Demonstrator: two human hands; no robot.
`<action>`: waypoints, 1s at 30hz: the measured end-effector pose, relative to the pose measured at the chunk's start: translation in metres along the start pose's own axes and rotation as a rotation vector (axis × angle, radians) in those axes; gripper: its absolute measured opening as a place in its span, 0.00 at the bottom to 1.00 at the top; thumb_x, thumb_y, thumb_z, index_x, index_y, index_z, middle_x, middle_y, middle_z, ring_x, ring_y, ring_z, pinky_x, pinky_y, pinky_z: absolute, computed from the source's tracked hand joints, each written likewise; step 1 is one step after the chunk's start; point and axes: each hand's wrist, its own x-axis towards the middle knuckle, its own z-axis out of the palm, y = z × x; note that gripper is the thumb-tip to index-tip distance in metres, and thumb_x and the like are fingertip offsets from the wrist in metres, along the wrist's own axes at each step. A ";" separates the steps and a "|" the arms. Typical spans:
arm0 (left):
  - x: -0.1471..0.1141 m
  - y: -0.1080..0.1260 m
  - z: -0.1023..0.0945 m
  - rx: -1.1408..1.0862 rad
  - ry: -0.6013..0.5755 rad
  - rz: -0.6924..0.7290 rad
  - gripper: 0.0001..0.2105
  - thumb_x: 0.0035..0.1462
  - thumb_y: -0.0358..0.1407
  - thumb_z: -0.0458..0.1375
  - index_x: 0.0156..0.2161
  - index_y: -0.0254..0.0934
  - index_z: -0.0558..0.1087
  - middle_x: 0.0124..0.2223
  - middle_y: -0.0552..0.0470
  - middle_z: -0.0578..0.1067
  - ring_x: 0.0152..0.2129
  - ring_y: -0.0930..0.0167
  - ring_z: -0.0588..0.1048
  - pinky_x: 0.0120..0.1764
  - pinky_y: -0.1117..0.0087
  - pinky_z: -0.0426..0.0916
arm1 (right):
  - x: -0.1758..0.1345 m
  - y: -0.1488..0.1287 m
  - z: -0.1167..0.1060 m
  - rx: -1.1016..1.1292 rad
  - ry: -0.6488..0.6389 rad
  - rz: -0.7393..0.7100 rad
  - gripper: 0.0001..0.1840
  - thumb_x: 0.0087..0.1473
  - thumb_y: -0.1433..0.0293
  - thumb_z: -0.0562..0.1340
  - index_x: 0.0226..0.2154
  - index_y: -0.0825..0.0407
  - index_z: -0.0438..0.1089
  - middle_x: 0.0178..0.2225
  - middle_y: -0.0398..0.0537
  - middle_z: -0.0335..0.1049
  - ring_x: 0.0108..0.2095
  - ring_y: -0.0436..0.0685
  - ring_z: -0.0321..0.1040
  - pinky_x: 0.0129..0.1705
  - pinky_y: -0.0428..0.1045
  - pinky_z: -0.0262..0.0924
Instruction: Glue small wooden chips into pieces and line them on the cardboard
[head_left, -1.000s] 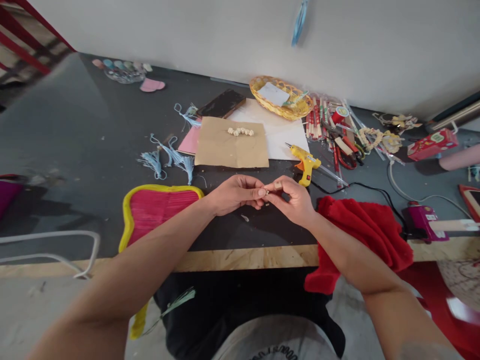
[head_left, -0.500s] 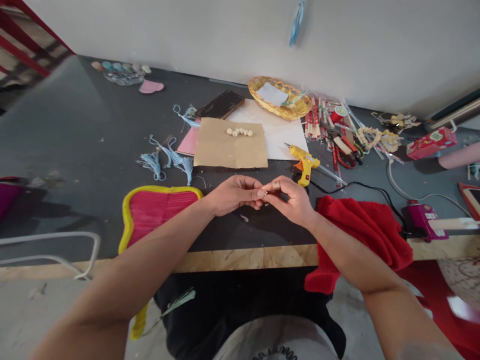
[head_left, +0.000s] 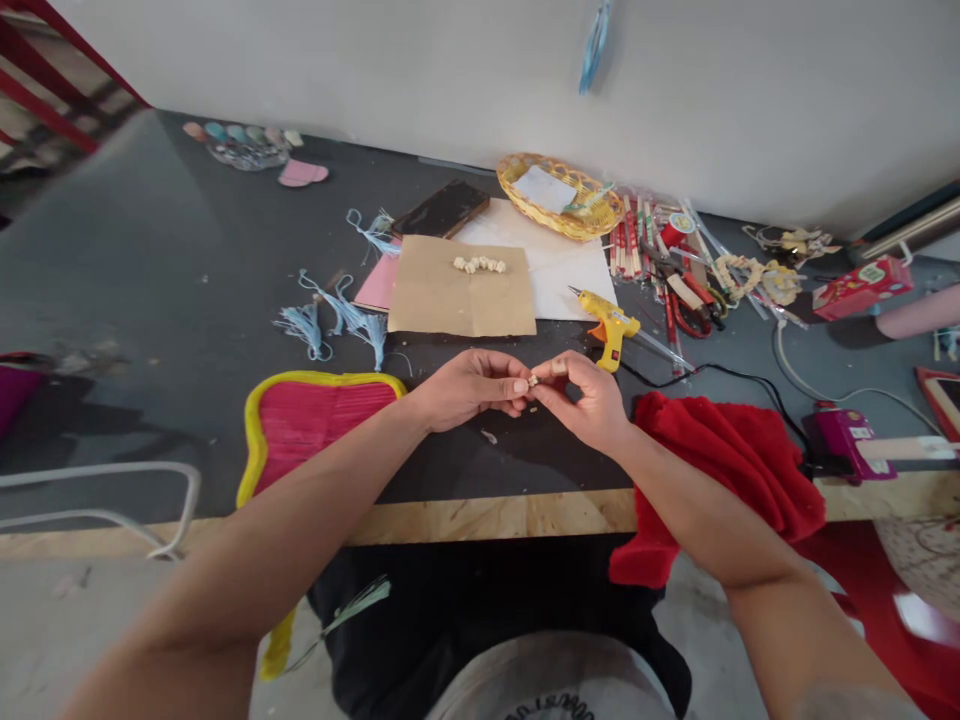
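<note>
Between my fingertips is a tiny cream-coloured piece (head_left: pixel 533 381), too small to make out clearly. My left hand (head_left: pixel 480 388) pinches it from the left with thumb and forefinger. From the other side my right hand (head_left: pixel 585 395) touches it, thumb and forefinger closed around it. Both hands hover over the dark table near its front edge. Beyond them, a row of small cream pieces (head_left: pixel 480 265) lies on a brown paper sheet (head_left: pixel 461 310). A yellow glue gun (head_left: pixel 609 322) rests just behind my right hand.
Blue tassels (head_left: pixel 364 325) lie left of the paper. A pink cushion with yellow trim (head_left: pixel 315 425) sits by my left forearm, a red cloth (head_left: pixel 720 460) under my right. Behind are a phone (head_left: pixel 442 208), a wicker basket (head_left: pixel 517 165), scissors (head_left: pixel 694 315) and a black cord (head_left: pixel 735 372).
My right fingertips have shifted slightly right, and more of the tiny cream piece shows between my hands. Everything on the table stays as it was.
</note>
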 end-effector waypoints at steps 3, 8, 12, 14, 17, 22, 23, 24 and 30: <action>-0.001 0.001 0.001 0.027 -0.003 0.000 0.14 0.44 0.39 0.72 0.31 0.30 0.78 0.25 0.51 0.77 0.21 0.78 0.75 0.27 0.79 0.72 | 0.000 0.001 0.000 0.009 -0.007 -0.014 0.03 0.57 0.69 0.64 0.36 0.51 0.72 0.32 0.46 0.74 0.31 0.50 0.70 0.33 0.47 0.67; -0.001 0.001 0.001 0.027 0.003 0.006 0.14 0.44 0.39 0.72 0.31 0.29 0.79 0.26 0.50 0.78 0.22 0.77 0.75 0.29 0.78 0.73 | 0.000 0.002 0.001 0.010 0.001 -0.030 0.04 0.58 0.70 0.63 0.37 0.51 0.72 0.33 0.46 0.74 0.32 0.50 0.70 0.33 0.47 0.67; 0.000 0.001 0.000 0.006 -0.011 0.015 0.15 0.43 0.39 0.73 0.32 0.29 0.79 0.27 0.50 0.79 0.23 0.76 0.76 0.29 0.77 0.74 | -0.001 0.002 0.001 0.014 0.010 -0.046 0.04 0.58 0.71 0.63 0.38 0.51 0.72 0.33 0.46 0.74 0.33 0.50 0.71 0.34 0.46 0.67; -0.001 0.001 0.000 0.007 -0.021 0.014 0.14 0.44 0.39 0.73 0.32 0.29 0.79 0.27 0.50 0.79 0.23 0.77 0.76 0.29 0.78 0.74 | -0.001 0.003 0.001 0.021 0.006 -0.051 0.04 0.58 0.71 0.63 0.38 0.51 0.72 0.33 0.46 0.74 0.33 0.49 0.71 0.34 0.46 0.67; -0.001 0.001 0.001 0.015 -0.027 0.017 0.14 0.44 0.39 0.72 0.32 0.29 0.79 0.26 0.50 0.78 0.22 0.77 0.76 0.29 0.79 0.74 | -0.001 0.003 0.002 0.032 0.003 -0.051 0.04 0.58 0.72 0.63 0.38 0.51 0.72 0.33 0.46 0.73 0.32 0.49 0.70 0.34 0.45 0.67; -0.001 0.002 0.001 0.029 -0.014 0.014 0.14 0.45 0.39 0.72 0.31 0.29 0.79 0.26 0.50 0.78 0.21 0.78 0.76 0.28 0.79 0.74 | -0.001 0.004 0.003 0.035 -0.009 -0.040 0.05 0.58 0.70 0.63 0.39 0.51 0.72 0.34 0.46 0.73 0.33 0.49 0.71 0.36 0.46 0.67; -0.001 0.002 0.001 0.022 -0.011 0.014 0.14 0.45 0.39 0.72 0.31 0.29 0.79 0.25 0.50 0.78 0.21 0.78 0.76 0.28 0.79 0.74 | -0.002 0.004 0.003 0.036 -0.012 -0.036 0.06 0.58 0.69 0.63 0.40 0.51 0.72 0.33 0.46 0.73 0.33 0.50 0.71 0.36 0.46 0.67; -0.001 0.002 0.001 0.011 -0.009 0.014 0.14 0.45 0.39 0.72 0.31 0.29 0.79 0.25 0.50 0.78 0.21 0.78 0.76 0.28 0.79 0.74 | -0.002 0.005 0.003 0.037 -0.012 -0.032 0.07 0.58 0.68 0.64 0.41 0.51 0.72 0.33 0.46 0.73 0.33 0.50 0.70 0.35 0.46 0.68; -0.001 0.003 -0.001 -0.094 0.051 0.047 0.13 0.43 0.37 0.73 0.30 0.29 0.79 0.26 0.51 0.79 0.20 0.77 0.76 0.27 0.78 0.75 | -0.002 0.004 0.002 0.050 -0.025 -0.007 0.11 0.59 0.66 0.62 0.44 0.51 0.71 0.31 0.45 0.71 0.30 0.49 0.69 0.33 0.46 0.68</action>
